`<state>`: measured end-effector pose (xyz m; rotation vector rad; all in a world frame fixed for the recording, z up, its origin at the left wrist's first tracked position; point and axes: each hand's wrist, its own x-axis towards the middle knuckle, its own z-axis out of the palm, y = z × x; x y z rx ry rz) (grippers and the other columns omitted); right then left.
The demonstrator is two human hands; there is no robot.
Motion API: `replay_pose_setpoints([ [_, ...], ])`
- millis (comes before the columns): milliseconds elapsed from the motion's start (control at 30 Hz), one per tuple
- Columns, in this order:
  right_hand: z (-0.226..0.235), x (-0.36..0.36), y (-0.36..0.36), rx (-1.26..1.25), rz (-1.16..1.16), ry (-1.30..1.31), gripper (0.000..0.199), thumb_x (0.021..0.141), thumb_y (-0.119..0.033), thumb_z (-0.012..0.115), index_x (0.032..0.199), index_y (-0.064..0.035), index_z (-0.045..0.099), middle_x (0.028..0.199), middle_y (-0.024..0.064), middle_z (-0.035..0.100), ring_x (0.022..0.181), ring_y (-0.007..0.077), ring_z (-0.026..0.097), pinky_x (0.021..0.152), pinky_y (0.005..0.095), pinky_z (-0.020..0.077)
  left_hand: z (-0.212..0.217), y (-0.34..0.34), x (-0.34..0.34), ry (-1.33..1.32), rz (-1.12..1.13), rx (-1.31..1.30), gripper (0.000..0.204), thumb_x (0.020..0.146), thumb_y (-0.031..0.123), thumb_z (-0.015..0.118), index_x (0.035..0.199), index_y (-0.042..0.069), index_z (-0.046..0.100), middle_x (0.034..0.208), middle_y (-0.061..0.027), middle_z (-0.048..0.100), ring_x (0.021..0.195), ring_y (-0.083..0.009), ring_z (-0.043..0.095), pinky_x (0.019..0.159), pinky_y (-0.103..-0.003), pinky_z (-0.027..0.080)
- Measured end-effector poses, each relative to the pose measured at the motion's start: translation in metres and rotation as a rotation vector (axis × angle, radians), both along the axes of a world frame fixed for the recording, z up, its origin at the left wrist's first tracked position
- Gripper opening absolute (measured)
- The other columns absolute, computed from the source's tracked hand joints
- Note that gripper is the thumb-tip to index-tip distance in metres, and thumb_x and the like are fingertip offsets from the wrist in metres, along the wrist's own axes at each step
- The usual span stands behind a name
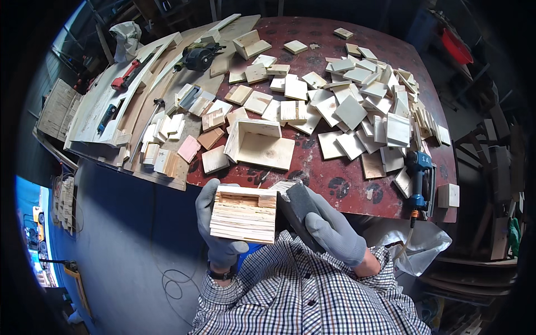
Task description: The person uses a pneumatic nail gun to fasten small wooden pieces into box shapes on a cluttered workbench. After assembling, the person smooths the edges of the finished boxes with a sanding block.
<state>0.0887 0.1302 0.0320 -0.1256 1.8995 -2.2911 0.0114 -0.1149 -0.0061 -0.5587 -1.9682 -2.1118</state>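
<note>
Right now, your grey-gloved left hand [219, 250] is closed around a pale, rough-edged block of layered wood [243, 220], with the thumb at its lower edge and fingers along its far left side. Your grey-gloved right hand [338, 235] is clasped on a dark grey, flat rectangular block [301, 207], its thumb across the near face; the fingers behind are hidden. The 2 blocks are side by side in front of your chest, just off the near edge of the dark red wooden table [312, 181]. Whether they touch, you can't tell from this angle.

If the wood is several loose pieces rather than 1 solid block, which isn't clear, a weak squeeze could let the layers slide apart, and they would likely miss the table and fall to the floor. Pressing the grey block hard near a corner could make it skid into your left fingers. The ragged recess along the top of the wood might catch and splinter under a sideways push. Watch your right elbow too: the blue and black air tool [420, 178] lies near the table's edge, and snagging its yellowish hose [408, 239] could drag it off.
</note>
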Motion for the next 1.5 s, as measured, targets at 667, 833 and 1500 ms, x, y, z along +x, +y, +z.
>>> replay_pose_setpoints([
  [667, 0.020, 0.000, 0.006, 0.190, -0.021, 0.261, 0.064, 0.108, -0.025, 0.050, 0.162, 0.0029, 0.031, 0.140, 0.0195, 0.055, 0.126, 0.0266, 0.057, 0.110, 0.0382, 0.0429, -0.038, -0.021, -0.023, 0.127, 0.160, -0.166, 0.083, 0.104, 0.069, 0.042, 0.152, 0.001, 0.036, 0.142, -0.0220, 0.054, 0.131, -0.0336, 0.059, 0.110, -0.047, 0.049],
  [833, 0.022, -0.033, 0.005, -0.036, -0.229, 0.046, 0.063, 0.110, -0.030, 0.049, 0.162, 0.0012, 0.033, 0.136, 0.0160, 0.056, 0.122, 0.0213, 0.057, 0.108, 0.0346, 0.0434, -0.045, -0.013, -0.028, -0.247, -0.606, 0.825, 0.106, 0.098, 0.081, 0.034, 0.163, -0.001, 0.019, 0.165, -0.0230, 0.031, 0.149, -0.0398, 0.042, 0.118, -0.058, 0.043],
  [1500, 0.049, -0.059, -0.006, 0.070, 0.093, 0.267, 0.070, 0.108, -0.042, 0.051, 0.162, -0.0006, 0.034, 0.142, 0.0172, 0.052, 0.133, 0.0253, 0.051, 0.114, 0.0371, 0.0387, 0.028, -0.002, -0.012, 0.789, 0.232, -0.336, 0.061, 0.094, 0.033, 0.074, 0.137, -0.001, 0.048, 0.114, -0.0196, 0.065, 0.099, -0.0307, 0.065, 0.086, -0.043, 0.056],
])
